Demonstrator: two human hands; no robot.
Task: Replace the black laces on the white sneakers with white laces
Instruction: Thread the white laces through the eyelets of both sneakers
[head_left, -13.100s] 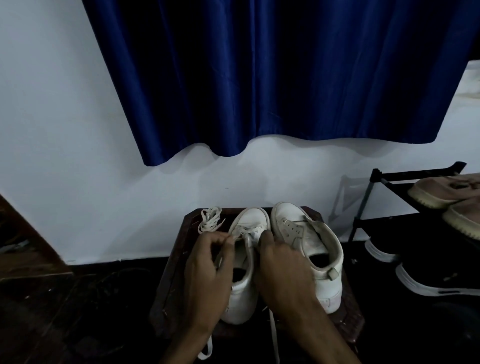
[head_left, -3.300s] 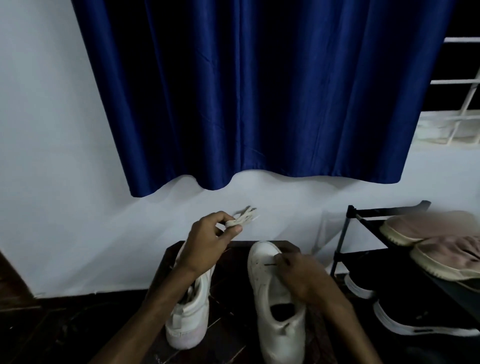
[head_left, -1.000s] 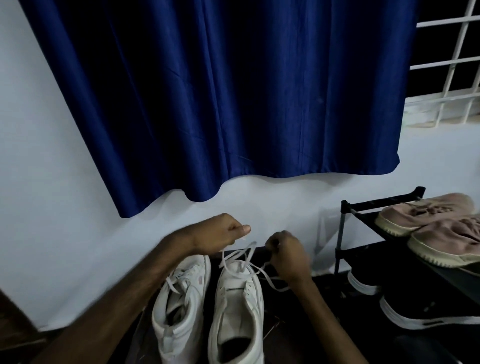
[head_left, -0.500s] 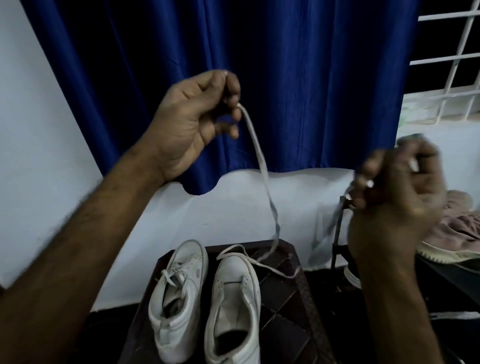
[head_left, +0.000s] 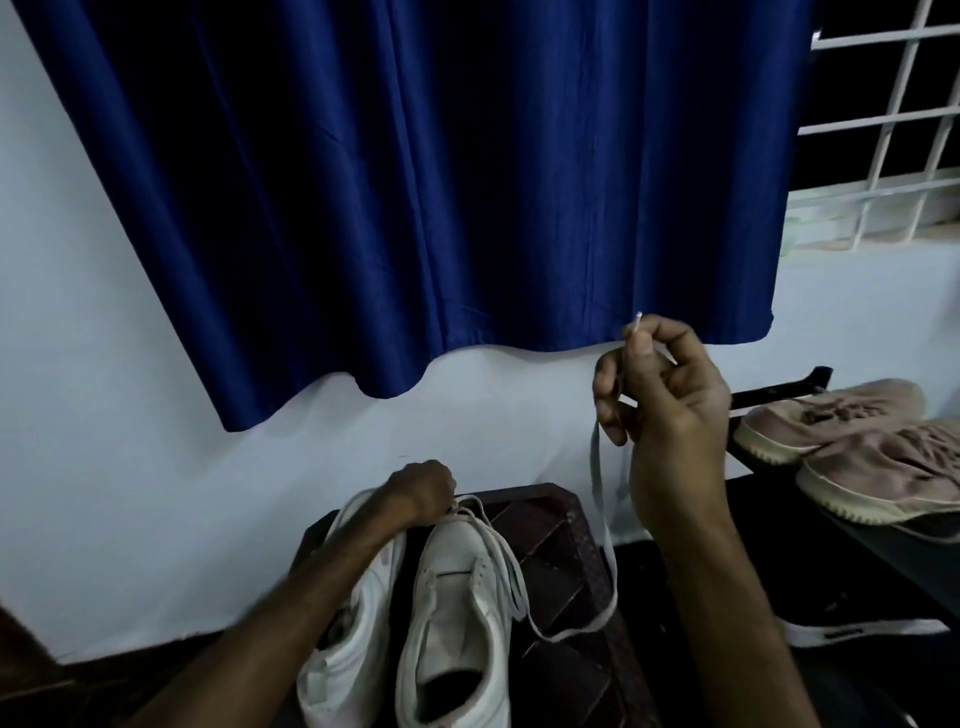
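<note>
– Two shoes on the desk (head_left: 563, 540) to log. Positions?
– Lower centre of frame, side by side, toes toward the white wall (head_left: 104, 415). Left-side sneaker (head_left: 358, 644): white, partly covered by the left forearm. Right-side sneaker (head_left: 457, 618): white, in plain view.
– White lace (head_left: 597, 467)?
– It starts at the toe end of the right-side sneaker. A long free length runs down that sneaker's right edge, loops on the desk beside it, then climbs steeply to the right hand (head_left: 670, 400).
– State of that hand?
– Raised, right of centre, in front of the hem of the blue curtain (head_left: 415, 182). Thumb and forefinger pinch the lace just below its tip, which sticks up above them. The other fingers are curled, with the lace passing among them.
– Left hand (head_left: 423, 491)?
– Low, at the toe of the right-side sneaker, back of the hand toward the camera. Fingers curled over the lace where it comes out. Fingertips hidden.
– Surroundings?
– Black shoe rack (head_left: 779, 389) at the right edge, with pinkish-beige sneakers (head_left: 831, 415) on its top shelf. Dark shoe with a white sole (head_left: 862, 629) lower down. White window grille (head_left: 893, 104) in the upper right.
</note>
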